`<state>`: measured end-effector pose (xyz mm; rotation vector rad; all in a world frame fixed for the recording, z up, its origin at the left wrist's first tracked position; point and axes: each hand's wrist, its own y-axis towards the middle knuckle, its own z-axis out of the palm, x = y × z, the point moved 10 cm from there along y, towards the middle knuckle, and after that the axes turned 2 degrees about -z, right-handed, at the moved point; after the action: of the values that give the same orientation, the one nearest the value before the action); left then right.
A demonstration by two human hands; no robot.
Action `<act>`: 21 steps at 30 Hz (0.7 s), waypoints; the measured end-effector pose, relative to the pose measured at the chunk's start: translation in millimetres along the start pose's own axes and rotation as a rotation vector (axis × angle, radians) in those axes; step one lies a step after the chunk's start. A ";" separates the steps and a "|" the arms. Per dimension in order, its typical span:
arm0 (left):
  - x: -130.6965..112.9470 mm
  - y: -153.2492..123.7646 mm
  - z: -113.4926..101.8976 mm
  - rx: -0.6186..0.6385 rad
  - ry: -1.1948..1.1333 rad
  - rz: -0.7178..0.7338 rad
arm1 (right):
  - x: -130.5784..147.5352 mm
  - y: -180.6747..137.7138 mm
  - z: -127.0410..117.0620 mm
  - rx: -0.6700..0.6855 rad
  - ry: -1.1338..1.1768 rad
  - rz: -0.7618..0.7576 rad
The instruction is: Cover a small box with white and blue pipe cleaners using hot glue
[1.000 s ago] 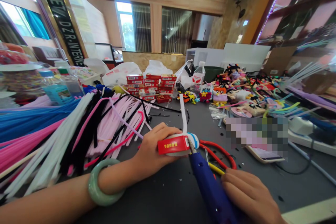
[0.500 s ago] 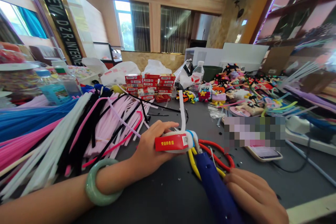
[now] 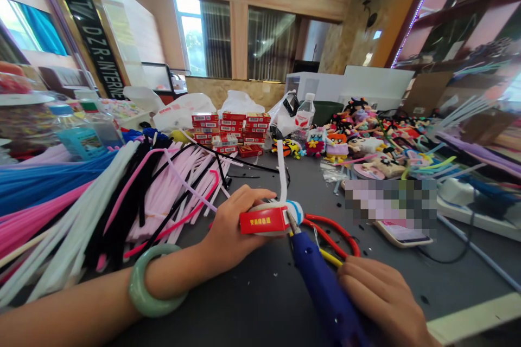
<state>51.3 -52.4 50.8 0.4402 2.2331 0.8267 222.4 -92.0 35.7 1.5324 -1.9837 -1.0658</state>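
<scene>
My left hand (image 3: 234,219), with a green bangle (image 3: 140,282) on the wrist, is closed around a small red box (image 3: 262,220) with yellow lettering. White fuzzy stem material wraps the box, and one white pipe cleaner (image 3: 281,168) stands up from it. A white piece with blue stripes (image 3: 293,210) sits at the box's right end. My right hand (image 3: 382,290) is closed on a dark blue glue gun (image 3: 321,282), its fingers partly hidden behind the body. The gun's metal nozzle meets the box's right end.
Red looped handles (image 3: 340,230) and a yellow handle (image 3: 330,257) lie behind the gun. Bundled pipe cleaners (image 3: 101,190) spread at left. Stacked red boxes (image 3: 232,124), a water bottle (image 3: 305,111) and fuzzy dolls (image 3: 362,124) stand behind. A phone (image 3: 402,233) lies at right.
The glue gun has moved left and slightly up; its nozzle has shifted from the striped piece to the box's right end. My right hand moved left with it.
</scene>
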 end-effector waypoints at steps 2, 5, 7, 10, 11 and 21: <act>0.9 0.3 -0.6 -0.004 0.000 -0.011 | 0.1 4.3 0.7 0.012 0.004 -0.002; 0.9 0.9 -0.8 -0.005 0.001 -0.018 | 0.1 8.2 0.1 0.007 0.021 -0.009; 1.1 1.1 -0.4 -0.005 -0.004 -0.022 | -1.1 7.8 -0.3 -0.003 0.020 0.002; 1.5 0.6 -0.5 -0.012 -0.015 -0.020 | -0.8 5.3 2.2 0.004 -0.004 0.005; 1.6 0.3 -0.5 -0.013 -0.013 -0.017 | -0.2 4.7 3.2 0.007 -0.009 0.002; 9.2 1.9 0.3 -0.016 -0.022 -0.095 | 0.8 3.5 1.7 0.013 -0.035 -0.009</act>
<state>45.3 -46.1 47.3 0.3317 2.2076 0.7857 218.7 -91.8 37.3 1.5414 -2.0125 -1.0927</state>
